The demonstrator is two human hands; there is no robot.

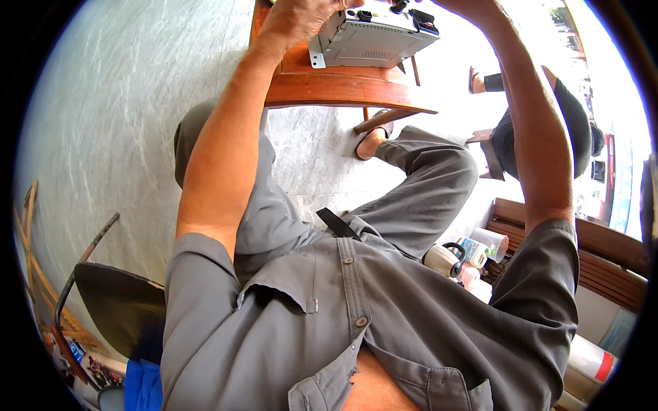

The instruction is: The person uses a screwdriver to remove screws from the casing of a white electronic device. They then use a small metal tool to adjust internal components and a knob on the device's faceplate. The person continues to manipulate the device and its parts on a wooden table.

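Observation:
A grey metal box (377, 44), like a car stereo unit with vent holes and a side bracket, rests on a reddish-brown wooden stool or small table (329, 88). Black parts (425, 22) sit along its upper side. My left hand (298, 19) is at the box's left end, fingers curled together; the fingertips run out at the picture's upper edge, so what they grip is hidden. Past the box's right end, my right hand (473, 7) is mostly cut off by the same edge, and its fingers cannot be read.
Another person's dark-clothed leg (507, 130) shows at the right, by a low wooden seat. A slatted wooden bench (603, 274) and several containers (473, 253) stand near my right side. To my left are a dark chair back (120, 305) and blue cloth (142, 385).

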